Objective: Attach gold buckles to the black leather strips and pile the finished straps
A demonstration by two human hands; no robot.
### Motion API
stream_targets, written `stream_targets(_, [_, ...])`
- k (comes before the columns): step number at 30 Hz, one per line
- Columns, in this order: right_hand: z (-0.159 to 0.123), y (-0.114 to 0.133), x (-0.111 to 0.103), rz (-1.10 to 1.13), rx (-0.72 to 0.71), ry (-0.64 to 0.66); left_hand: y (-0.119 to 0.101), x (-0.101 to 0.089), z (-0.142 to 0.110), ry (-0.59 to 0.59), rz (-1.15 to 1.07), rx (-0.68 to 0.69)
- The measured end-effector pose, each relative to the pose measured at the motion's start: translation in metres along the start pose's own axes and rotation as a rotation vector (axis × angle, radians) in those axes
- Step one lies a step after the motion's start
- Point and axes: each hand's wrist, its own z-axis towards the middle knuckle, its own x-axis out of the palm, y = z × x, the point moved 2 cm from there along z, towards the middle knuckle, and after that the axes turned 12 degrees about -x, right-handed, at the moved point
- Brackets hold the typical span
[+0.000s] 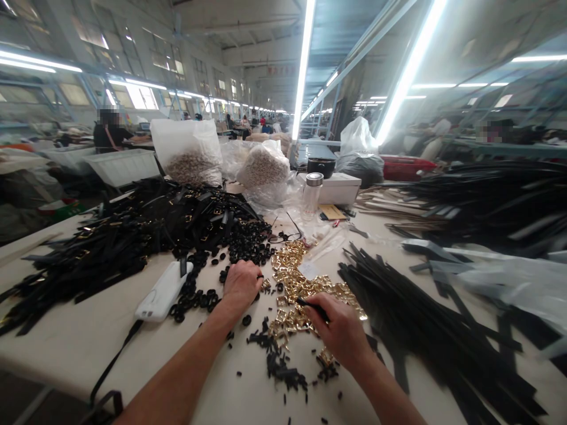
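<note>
My left hand is closed at the edge of a heap of small black rounds. A dark bit shows at its fingertips, too small to name. Just to the right, my right hand is shut on a black strap, its end pointing left over the gold buckles. Those buckles lie in a loose pile between and beyond both hands. Short black pieces are scattered on the pale table nearer to me.
Finished-looking black straps with gold buckles are heaped at left, beside a white power bank with a cord. Long black strips lie at right. Eyeglasses, a glass jar and filled plastic bags stand farther back.
</note>
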Motion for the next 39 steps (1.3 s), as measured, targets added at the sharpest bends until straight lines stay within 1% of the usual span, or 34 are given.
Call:
stream_targets(5, [0.000, 0.000, -0.001, -0.002, 0.007, -0.003, -0.004, -0.001, -0.001, 0.011, 0.025, 0.029])
stream_targets(11, [0.000, 0.000, -0.001, 0.003, 0.012, 0.003, 0.003, -0.001, 0.000, -0.009, 0.052, -0.017])
stream_targets(14, [0.000, 0.000, -0.001, 0.010, 0.012, -0.002, 0.004, 0.000, 0.000, -0.016, 0.031, -0.008])
stream_targets(16, [0.000, 0.000, -0.002, 0.010, 0.008, -0.003, 0.002, -0.002, 0.000, -0.037, -0.003, 0.019])
stream_targets(18, [0.000, 0.000, -0.002, 0.009, 0.005, -0.007, 0.000, -0.006, -0.001, -0.085, -0.065, 0.044])
stream_targets(20, [0.000, 0.000, -0.003, 0.007, 0.004, -0.011, -0.004, -0.011, -0.003, -0.116, -0.175, 0.053])
stream_targets(21, [0.000, 0.000, -0.003, 0.008, 0.004, -0.012, -0.006, -0.013, -0.004, -0.106, -0.251, 0.053])
stream_targets(22, [0.000, 0.000, -0.003, 0.011, 0.005, -0.014, -0.009, -0.014, -0.006, -0.078, -0.342, 0.050])
stream_targets(24, [0.000, 0.000, -0.003, 0.028, 0.014, -0.019, -0.015, -0.012, -0.011, 0.037, -0.556, 0.046])
stream_targets(27, [-0.001, -0.001, -0.003, 0.084, 0.043, -0.030, -0.028, -0.003, -0.022, 0.247, -0.872, 0.032])
stream_targets(30, [-0.001, -0.002, -0.003, 0.142, 0.092, -0.038, -0.041, 0.007, -0.033, 0.400, -1.091, 0.043])
stream_targets(32, [-0.001, -0.003, -0.003, 0.162, 0.113, -0.043, -0.047, 0.013, -0.038, 0.481, -1.173, 0.051])
stream_targets(34, [-0.001, -0.004, -0.002, 0.167, 0.114, -0.044, -0.051, 0.019, -0.043, 0.544, -1.209, 0.053])
stream_targets(37, [0.000, -0.003, -0.002, 0.168, 0.107, -0.045, -0.054, 0.025, -0.047, 0.573, -1.222, 0.052])
stream_targets(39, [0.000, -0.003, -0.003, 0.178, 0.109, -0.053, -0.054, 0.025, -0.047, 0.580, -1.266, 0.045])
